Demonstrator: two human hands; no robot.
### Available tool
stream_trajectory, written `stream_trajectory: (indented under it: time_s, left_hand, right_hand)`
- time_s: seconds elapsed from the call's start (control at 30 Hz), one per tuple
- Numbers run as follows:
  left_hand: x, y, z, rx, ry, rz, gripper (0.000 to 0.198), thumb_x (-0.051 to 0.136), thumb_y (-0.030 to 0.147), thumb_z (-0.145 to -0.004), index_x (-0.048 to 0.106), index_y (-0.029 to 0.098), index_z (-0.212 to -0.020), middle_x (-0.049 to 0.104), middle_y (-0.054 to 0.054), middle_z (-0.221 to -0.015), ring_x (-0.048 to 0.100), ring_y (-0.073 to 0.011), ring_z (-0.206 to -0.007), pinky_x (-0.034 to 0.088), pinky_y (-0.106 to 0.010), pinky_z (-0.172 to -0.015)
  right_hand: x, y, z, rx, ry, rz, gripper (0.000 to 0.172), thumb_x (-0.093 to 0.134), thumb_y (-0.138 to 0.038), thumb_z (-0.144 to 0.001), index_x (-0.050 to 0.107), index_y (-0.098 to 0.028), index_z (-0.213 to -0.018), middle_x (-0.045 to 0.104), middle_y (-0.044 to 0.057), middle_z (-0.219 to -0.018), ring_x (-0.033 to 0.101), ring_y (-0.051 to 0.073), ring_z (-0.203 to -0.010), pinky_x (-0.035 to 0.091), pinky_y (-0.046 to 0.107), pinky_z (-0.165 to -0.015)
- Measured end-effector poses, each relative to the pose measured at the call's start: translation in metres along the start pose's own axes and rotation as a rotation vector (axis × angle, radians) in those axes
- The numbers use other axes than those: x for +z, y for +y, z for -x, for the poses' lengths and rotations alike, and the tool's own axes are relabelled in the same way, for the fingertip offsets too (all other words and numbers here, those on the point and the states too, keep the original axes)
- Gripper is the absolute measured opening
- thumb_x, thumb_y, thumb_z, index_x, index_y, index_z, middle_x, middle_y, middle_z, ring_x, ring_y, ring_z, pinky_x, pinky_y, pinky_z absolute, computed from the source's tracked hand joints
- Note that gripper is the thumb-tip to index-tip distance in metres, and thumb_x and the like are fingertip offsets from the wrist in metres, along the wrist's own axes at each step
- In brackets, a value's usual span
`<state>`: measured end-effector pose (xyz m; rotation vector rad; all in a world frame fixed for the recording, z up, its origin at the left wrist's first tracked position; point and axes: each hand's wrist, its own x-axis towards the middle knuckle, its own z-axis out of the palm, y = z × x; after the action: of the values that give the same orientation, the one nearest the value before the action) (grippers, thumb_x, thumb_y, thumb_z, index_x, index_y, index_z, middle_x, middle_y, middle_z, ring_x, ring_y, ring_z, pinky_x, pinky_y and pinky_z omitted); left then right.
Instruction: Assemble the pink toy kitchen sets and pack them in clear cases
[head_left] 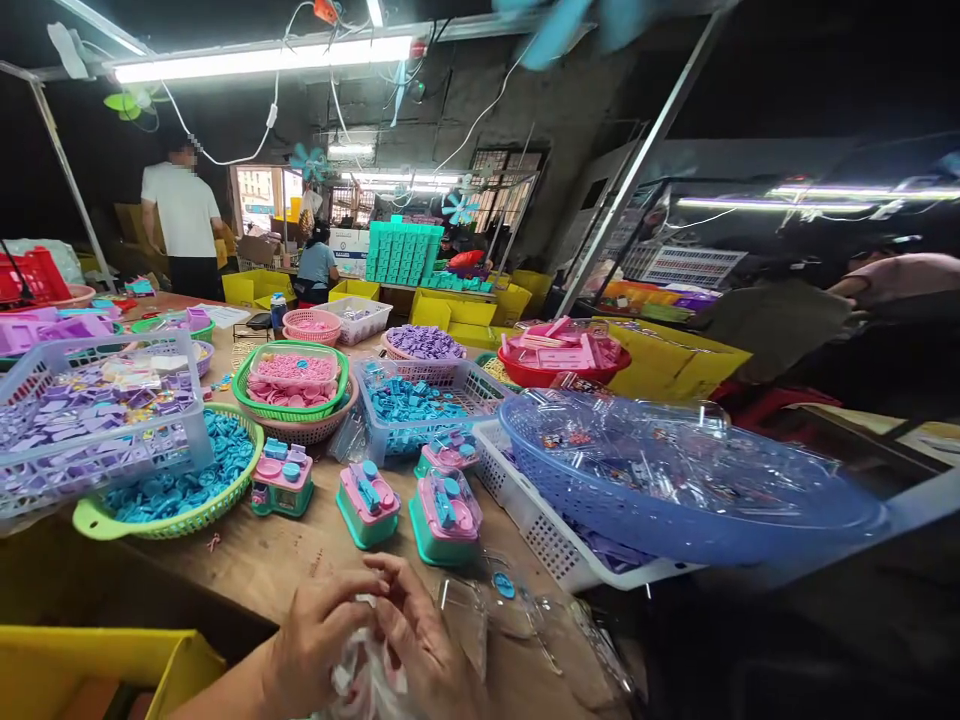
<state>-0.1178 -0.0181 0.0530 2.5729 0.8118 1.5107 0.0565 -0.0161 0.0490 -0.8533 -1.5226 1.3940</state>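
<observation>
Close to the table's front edge, my left hand (319, 635) and my right hand (427, 630) meet, fingers curled around a crumpled white plastic bag (365, 668). A little pink shows at the bag; what it contains is hidden. Just beyond my hands stand pink-and-teal toy sets with blue parts on top: a middle one (368, 503), a right one (445, 515), a left one (282, 480) and one farther back (448, 455). To the right of my hands lie clear plastic pieces (465, 620) and a small blue oval part (503, 585).
A blue basket (600, 500) of clear parts rests on a white crate (540, 530) at right. Left are a crate of purple parts (196, 400) and a green basket (251, 480) of blue parts. A yellow bin (172, 665) stands lower left. Other people are farther back.
</observation>
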Motion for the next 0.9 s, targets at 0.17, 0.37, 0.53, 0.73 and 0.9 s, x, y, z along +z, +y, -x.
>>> stream_trajectory:
  time_s: [0.17,0.37,0.53,0.73,0.9]
  left_hand:
    - [-0.005,-0.004,0.001,-0.05,0.076,-0.038,0.017,0.05,0.034,-0.099,0.051,0.018,-0.094,0.064,-0.008,-0.091,0.067,-0.0137,-0.074,0.057,-0.021,-0.063]
    - [-0.026,-0.015,-0.005,0.11,-0.184,-0.162,0.031,0.041,0.026,-0.103,0.05,0.017,-0.075,0.062,-0.005,-0.084,0.057,-0.0116,-0.065,0.043,-0.022,-0.056]
    - [-0.064,-0.029,-0.001,0.074,-0.115,-0.186,0.03,0.038,0.02,-0.104,0.051,0.018,-0.076,0.058,-0.003,-0.074,0.053,-0.0126,-0.065,0.042,-0.024,-0.058]
    - [-0.09,-0.023,0.008,-0.194,0.076,-0.065,0.028,0.038,0.016,-0.102,0.054,0.017,-0.08,0.057,-0.003,-0.074,0.055,-0.0125,-0.07,0.046,-0.022,-0.063]
    - [-0.06,0.009,-0.009,-0.331,0.16,0.184,0.042,0.038,0.031,-0.104,0.05,0.018,-0.066,0.057,-0.005,-0.072,0.061,-0.0167,-0.076,0.05,-0.026,-0.065]
  right_hand:
    - [-0.003,0.001,0.0,0.046,-0.086,0.054,0.041,0.057,-0.06,-0.092,0.056,-0.02,-0.085,0.049,-0.005,-0.065,0.048,0.009,-0.058,0.038,0.022,-0.057]
    - [-0.011,-0.017,0.002,-0.298,0.121,0.442,0.038,0.057,-0.047,-0.096,0.058,-0.019,-0.071,0.054,-0.003,-0.066,0.051,0.01,-0.06,0.037,0.021,-0.057]
    - [-0.039,0.001,0.005,-0.342,0.322,0.685,0.037,0.056,-0.044,-0.096,0.059,-0.02,-0.068,0.057,-0.002,-0.062,0.053,0.011,-0.054,0.04,0.021,-0.053]
    - [-0.07,0.019,-0.003,-0.281,0.4,0.663,0.041,0.055,-0.051,-0.095,0.058,-0.021,-0.067,0.054,-0.003,-0.059,0.054,0.012,-0.052,0.047,0.021,-0.051]
    - [-0.007,-0.012,0.021,-0.267,0.092,0.581,0.078,0.065,-0.073,-0.079,0.054,-0.022,-0.137,0.059,0.013,-0.133,0.06,0.026,-0.122,0.057,0.035,-0.096]
